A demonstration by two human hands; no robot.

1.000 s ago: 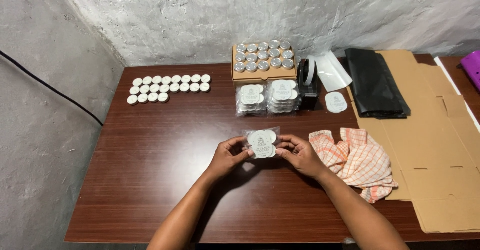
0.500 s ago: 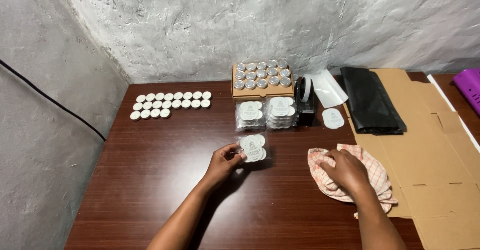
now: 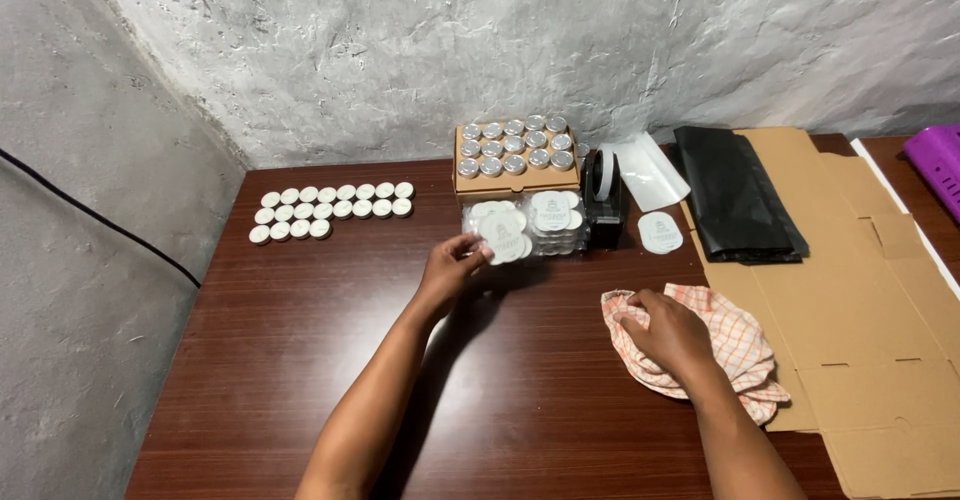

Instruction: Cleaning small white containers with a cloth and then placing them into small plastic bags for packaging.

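My left hand (image 3: 447, 273) holds a clear pack of round white-lidded tins (image 3: 503, 236) and has it up against the stack of similar packs (image 3: 548, 222) in the middle of the brown table (image 3: 300, 360). My right hand (image 3: 672, 332) rests on an orange-and-white checked cloth (image 3: 735, 348) at the right, fingers curled over its edge. Behind the stack stands a cardboard box of silver-lidded tins (image 3: 515, 150).
Rows of white lids (image 3: 330, 208) lie at the table's back left. A black tape dispenser (image 3: 604, 198), a white sheet (image 3: 650, 170), a round white label (image 3: 660, 232), black bags (image 3: 735, 192) and flattened cardboard (image 3: 850, 290) fill the right. A purple object (image 3: 940, 160) sits far right.
Both hands held the pack near the table's middle; the right hand let go and moved onto the cloth, while the left hand carried the pack back to the stack.
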